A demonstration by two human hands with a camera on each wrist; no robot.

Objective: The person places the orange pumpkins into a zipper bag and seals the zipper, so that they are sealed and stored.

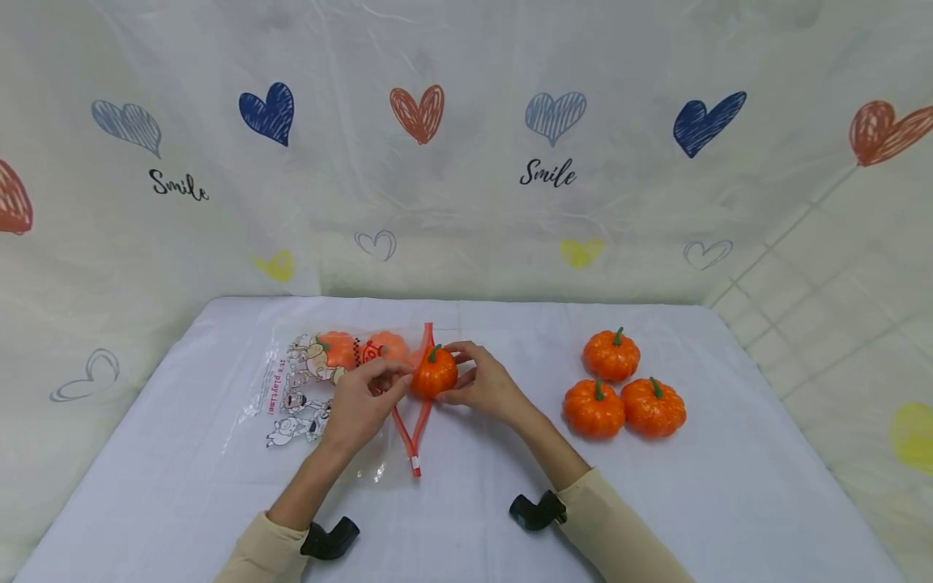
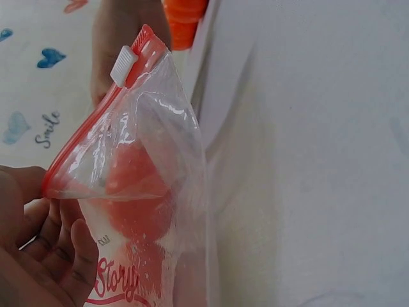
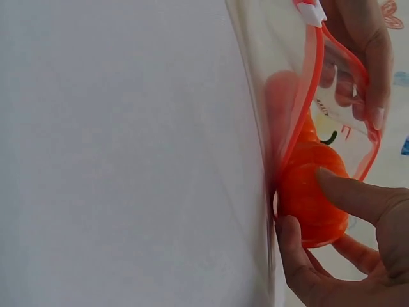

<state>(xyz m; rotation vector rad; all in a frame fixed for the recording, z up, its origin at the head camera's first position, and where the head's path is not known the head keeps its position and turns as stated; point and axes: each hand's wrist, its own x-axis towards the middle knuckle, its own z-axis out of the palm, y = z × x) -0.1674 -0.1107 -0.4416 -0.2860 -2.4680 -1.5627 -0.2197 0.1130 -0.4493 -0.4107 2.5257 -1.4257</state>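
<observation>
A clear zip bag (image 1: 295, 409) with cartoon prints and a red zip edge lies on the table, its mouth facing right. Small orange pumpkins (image 1: 338, 350) show through its plastic. My left hand (image 1: 364, 405) pinches the red edge of the mouth between thumb and fingers, lifting it in the left wrist view. With thumb and fingers my right hand (image 1: 487, 387) grips another small pumpkin (image 3: 313, 204) with a green stem, partly inside the parted mouth. A white slider (image 2: 123, 66) sits at one end of the zip.
Three more orange pumpkins (image 1: 611, 355) stand grouped on the right of the white-covered table (image 1: 729, 502). A pale curtain (image 1: 466, 210) printed with hearts hangs behind the table's back edge. Each wrist wears a black camera mount (image 1: 537, 511).
</observation>
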